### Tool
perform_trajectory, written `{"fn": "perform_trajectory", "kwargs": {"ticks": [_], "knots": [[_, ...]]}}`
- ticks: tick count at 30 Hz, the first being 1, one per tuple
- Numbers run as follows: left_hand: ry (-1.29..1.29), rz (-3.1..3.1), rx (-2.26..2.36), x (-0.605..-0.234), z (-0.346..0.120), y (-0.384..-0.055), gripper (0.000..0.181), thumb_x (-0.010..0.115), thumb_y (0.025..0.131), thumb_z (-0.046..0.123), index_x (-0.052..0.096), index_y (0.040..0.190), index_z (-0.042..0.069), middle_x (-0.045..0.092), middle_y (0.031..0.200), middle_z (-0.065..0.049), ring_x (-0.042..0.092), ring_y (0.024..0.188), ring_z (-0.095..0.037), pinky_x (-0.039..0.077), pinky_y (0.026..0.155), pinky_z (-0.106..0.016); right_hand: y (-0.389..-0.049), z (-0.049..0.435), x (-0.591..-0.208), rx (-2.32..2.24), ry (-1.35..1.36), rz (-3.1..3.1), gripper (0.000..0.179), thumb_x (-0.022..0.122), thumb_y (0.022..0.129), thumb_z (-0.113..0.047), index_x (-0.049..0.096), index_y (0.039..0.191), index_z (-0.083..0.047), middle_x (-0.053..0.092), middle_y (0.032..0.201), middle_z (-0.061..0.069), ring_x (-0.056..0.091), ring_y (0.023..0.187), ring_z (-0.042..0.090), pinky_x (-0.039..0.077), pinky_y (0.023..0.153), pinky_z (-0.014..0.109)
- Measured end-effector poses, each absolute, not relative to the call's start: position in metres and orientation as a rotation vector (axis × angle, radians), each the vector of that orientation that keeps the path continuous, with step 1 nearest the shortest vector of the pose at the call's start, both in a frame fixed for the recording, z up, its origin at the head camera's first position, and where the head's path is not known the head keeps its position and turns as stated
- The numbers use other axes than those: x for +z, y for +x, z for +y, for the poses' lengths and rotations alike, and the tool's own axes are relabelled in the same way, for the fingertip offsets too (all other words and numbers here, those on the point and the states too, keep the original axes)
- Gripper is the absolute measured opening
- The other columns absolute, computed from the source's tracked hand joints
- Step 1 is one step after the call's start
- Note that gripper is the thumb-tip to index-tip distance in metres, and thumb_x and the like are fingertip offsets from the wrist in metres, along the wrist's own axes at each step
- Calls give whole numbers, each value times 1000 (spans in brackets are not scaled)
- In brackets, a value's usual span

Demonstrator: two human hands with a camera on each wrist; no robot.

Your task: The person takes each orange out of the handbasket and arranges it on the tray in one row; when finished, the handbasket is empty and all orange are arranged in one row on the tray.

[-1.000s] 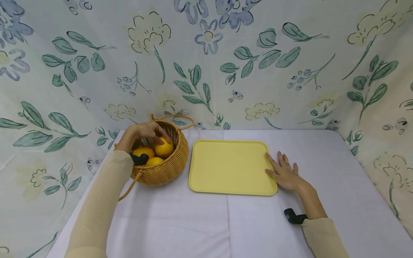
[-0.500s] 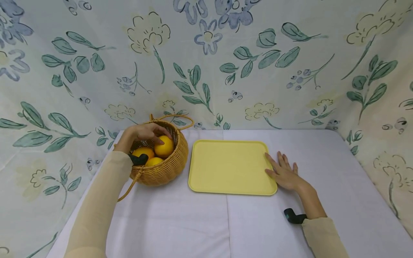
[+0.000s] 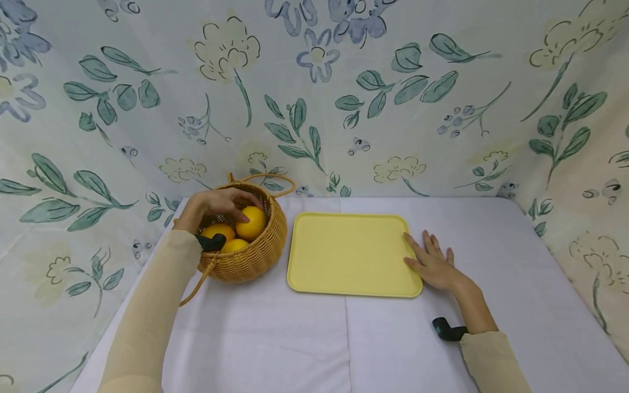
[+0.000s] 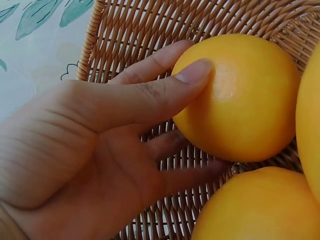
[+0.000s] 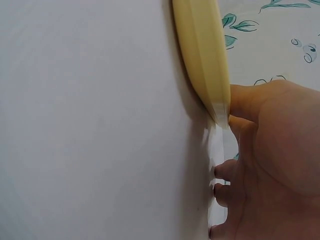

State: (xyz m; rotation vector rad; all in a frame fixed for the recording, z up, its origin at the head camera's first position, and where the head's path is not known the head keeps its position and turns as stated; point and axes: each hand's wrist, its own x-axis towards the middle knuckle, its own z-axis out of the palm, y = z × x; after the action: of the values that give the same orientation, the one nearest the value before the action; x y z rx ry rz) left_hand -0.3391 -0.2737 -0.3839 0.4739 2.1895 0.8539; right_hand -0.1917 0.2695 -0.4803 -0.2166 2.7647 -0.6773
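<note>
At the left, a woven wicker basket holds several smooth yellow-orange oranges. My left hand reaches over its rim and grips the uppermost orange. In the left wrist view, the thumb presses the near side of that orange while the fingers go behind and beneath it; another orange lies just below. A flat yellow tray rests on the table, right of the basket. With fingers spread, my right hand touches the tray's right edge with thumb and forefinger, the other fingertips resting on the cloth.
A white cloth covers the table. Flower-print fabric hangs behind and beside it. The basket's cane handles stick out at front and back. Dark curved devices are worn at both wrists.
The left thumb and fingers have settled on the upper orange, which has shifted very slightly to the right and up. My right hand, the tray and the basket stay in place.
</note>
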Motion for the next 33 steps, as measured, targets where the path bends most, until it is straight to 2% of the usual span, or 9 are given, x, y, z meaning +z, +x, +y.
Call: {"fn": "perform_trajectory", "kwargs": {"ticks": [5,11,15,25,33], "knots": [[447,2183,831,-385,-276,-339,50,72,98,21,58,146,20,38,162,-13,42,137,-32,43,114,-47,-192,270,-481,-679,-232,2769,71,44,109,-47,15,166,-16,-10,165,40,-12,152,61,-15,112,82],[455,2157,837,-387,-278,-339,51,68,100,21,55,149,19,34,165,-14,38,145,-34,41,118,-53,-193,271,-482,-686,-248,2772,71,45,109,-46,16,166,-16,-10,165,40,-11,152,61,-14,112,83],[455,2132,843,-386,-276,-339,51,65,102,20,53,151,18,33,166,-14,36,146,-34,43,117,-51,-193,271,-482,-685,-251,2774,72,45,108,-47,16,166,-17,-9,166,39,-11,153,61,-14,112,83],[409,2087,857,-387,-276,-338,51,62,104,21,48,154,19,31,165,-15,49,129,-30,54,104,-40,-193,270,-483,-679,-241,2771,72,45,108,-48,16,166,-16,-10,166,39,-11,153,60,-15,112,82],[440,2122,837,-388,-276,-339,52,65,102,22,52,152,20,32,165,-14,47,129,-29,54,102,-39,-191,270,-481,-688,-249,2765,71,45,109,-46,15,166,-16,-10,166,39,-11,153,60,-14,112,83]]}}
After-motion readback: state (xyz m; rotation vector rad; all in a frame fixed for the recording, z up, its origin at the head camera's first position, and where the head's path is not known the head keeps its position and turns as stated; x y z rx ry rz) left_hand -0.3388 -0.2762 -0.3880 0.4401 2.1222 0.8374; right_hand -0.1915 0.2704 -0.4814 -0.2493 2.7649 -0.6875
